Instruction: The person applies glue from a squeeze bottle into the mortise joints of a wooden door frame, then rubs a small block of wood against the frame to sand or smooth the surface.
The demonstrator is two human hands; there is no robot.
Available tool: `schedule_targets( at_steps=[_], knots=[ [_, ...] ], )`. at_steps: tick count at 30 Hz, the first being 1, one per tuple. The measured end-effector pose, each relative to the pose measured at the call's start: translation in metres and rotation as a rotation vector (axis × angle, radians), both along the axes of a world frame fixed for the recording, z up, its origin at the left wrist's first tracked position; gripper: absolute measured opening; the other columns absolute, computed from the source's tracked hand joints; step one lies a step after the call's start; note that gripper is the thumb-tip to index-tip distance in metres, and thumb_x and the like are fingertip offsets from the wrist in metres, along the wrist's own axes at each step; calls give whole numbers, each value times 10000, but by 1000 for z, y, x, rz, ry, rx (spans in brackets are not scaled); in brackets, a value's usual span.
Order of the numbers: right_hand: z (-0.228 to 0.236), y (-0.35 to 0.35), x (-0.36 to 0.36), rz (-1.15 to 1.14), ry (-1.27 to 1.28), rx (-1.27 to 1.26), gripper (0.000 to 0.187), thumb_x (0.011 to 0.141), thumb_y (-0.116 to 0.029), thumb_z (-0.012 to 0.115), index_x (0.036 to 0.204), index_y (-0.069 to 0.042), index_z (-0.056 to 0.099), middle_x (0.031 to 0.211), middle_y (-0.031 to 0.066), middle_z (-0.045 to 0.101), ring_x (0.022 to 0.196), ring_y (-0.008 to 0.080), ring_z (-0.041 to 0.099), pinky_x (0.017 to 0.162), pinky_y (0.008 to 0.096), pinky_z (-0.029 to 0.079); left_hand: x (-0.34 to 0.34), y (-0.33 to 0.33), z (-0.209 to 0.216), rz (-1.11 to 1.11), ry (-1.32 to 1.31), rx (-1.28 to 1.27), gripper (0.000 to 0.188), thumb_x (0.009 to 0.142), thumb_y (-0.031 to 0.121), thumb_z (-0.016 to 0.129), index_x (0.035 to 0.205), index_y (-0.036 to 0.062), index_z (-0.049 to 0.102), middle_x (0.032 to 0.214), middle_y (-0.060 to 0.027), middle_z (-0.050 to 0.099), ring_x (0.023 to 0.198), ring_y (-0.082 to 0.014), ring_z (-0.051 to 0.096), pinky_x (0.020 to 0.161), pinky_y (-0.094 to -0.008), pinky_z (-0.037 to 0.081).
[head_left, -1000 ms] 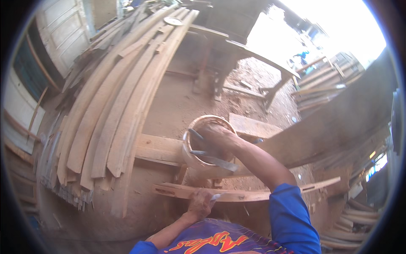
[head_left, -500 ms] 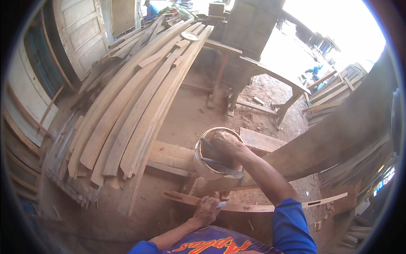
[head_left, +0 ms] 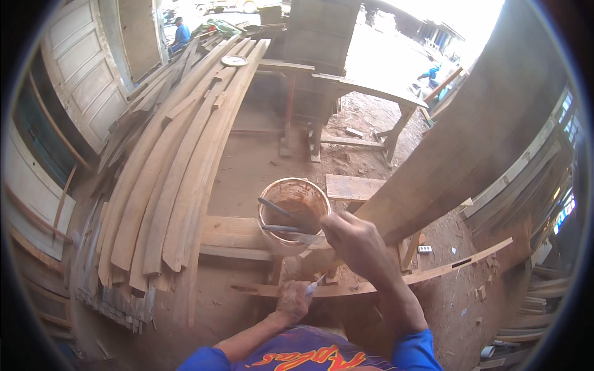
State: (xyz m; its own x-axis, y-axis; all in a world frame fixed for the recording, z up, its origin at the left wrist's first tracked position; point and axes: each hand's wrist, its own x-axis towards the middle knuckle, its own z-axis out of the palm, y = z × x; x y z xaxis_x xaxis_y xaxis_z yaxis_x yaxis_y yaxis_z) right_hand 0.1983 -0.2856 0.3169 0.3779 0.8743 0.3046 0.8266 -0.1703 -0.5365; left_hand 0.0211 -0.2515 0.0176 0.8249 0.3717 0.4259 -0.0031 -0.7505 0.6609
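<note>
A curved wooden slat point(head_left: 365, 288) with slots near its ends lies crosswise before me. My left hand point(head_left: 293, 299) is closed at the slat's left part, and a small pale, pointed tool point(head_left: 313, 285) sticks out of its fingers. A round bucket point(head_left: 263, 234) with a smeared rim stands beyond the slat, brown material inside. A dark stick-like handle point(head_left: 275, 208) leans inside it, and a flat-bladed scraper point(head_left: 291, 233) lies across its near side. My right hand point(head_left: 356, 234) is closed just right of the bucket; whatever it may hold is hidden.
Long curved boards point(head_left: 185, 185) are stacked at left, with a round white lid point(head_left: 234, 60) on top. A wide plank point(head_left: 458, 136) slants up at right. A wooden trestle point(head_left: 371, 93) stands ahead. Two people in blue point(head_left: 180, 34) are far off.
My right hand has come out of the bucket and moved toward its right side, closed. My view has shifted, while my left hand stays at the slat with the pale tool.
</note>
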Motion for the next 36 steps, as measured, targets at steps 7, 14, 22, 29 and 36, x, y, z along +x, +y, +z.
schedule_targets(
  at_steps=[7, 14, 22, 29, 36],
  knots=[
    [-64, -119, -5, -394, 41, 42, 189, 897, -13, 784, 1082, -5, 747, 957, 151, 755, 871, 247, 749, 756, 365, 585, 13, 14, -17, -91, -56, 8, 420, 845, 92, 728, 1242, -4, 629, 1094, -255, 655, 977, -463, 619, 841, -551, 501],
    [-161, -157, 3, -743, 470, -155, 212, 935, -108, 739, 1129, -24, 756, 1026, 218, 758, 980, 362, 740, 869, 415, 567, 23, 23, -12, -93, 134, -12, 407, 913, 109, 729, 1294, 45, 603, 1152, -174, 668, 1068, -394, 627, 977, -531, 451],
    [-203, -167, -20, -766, 444, -304, 179, 980, -142, 673, 1122, -53, 737, 1064, 225, 733, 1051, 411, 699, 897, 482, 550, 14, 14, 1, -97, 90, -24, 351, 949, 110, 732, 1272, 66, 602, 1135, -127, 675, 1061, -361, 636, 990, -509, 445],
    [-227, -170, -14, -707, 184, -355, 184, 981, -87, 687, 1143, -19, 741, 1072, 191, 746, 983, 369, 733, 864, 423, 572, 14, 16, -2, -93, 98, -58, 390, 936, 108, 742, 1291, 65, 589, 1143, -128, 676, 1116, -353, 634, 1027, -495, 433],
    [-227, -166, -12, -655, 183, -360, 176, 963, -80, 709, 1130, -40, 747, 1089, 183, 737, 1009, 384, 716, 884, 428, 566, 16, 15, -3, -83, 74, -51, 361, 943, 104, 740, 1274, 63, 601, 1120, -128, 686, 1081, -350, 644, 1010, -494, 442]
  ],
)
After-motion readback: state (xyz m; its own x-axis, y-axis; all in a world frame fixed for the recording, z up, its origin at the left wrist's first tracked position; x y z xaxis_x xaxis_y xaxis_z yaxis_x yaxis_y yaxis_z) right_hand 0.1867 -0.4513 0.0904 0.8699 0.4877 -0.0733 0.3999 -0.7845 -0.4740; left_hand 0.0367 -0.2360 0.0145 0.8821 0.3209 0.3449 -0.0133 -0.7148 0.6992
